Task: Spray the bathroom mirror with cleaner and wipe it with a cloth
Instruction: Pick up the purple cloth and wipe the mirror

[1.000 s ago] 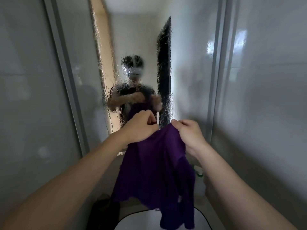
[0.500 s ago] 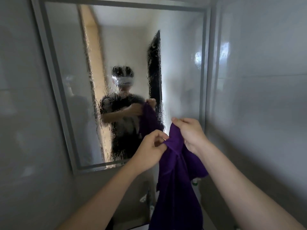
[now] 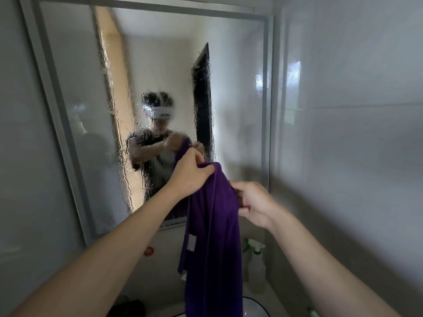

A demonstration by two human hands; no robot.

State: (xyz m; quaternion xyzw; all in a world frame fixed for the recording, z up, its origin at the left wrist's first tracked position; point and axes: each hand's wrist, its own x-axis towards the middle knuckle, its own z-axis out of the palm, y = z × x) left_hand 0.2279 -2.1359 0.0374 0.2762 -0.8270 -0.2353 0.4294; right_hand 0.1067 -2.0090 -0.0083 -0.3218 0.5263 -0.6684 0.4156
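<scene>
A framed bathroom mirror [image 3: 160, 65] hangs on the wall ahead, its middle streaked with running drops of cleaner. A long purple cloth [image 3: 212, 236] hangs in front of its lower right corner. My left hand [image 3: 190, 175] grips the cloth's top fold, raised close to the glass. My right hand [image 3: 254, 204] pinches the cloth's right edge a little lower. A clear spray bottle [image 3: 255, 266] with a white and green trigger stands on the ledge at the right, partly behind the cloth.
Glossy grey tiled walls close in on the left and right [image 3: 354, 156]. A white basin rim [image 3: 254, 305] shows at the bottom, under the cloth. A small red knob [image 3: 148, 251] sits on the wall below the mirror.
The view has tilted up, so the mirror's top frame shows. My left hand rose with the cloth's top fold and my right hand dropped lower along the right edge.
</scene>
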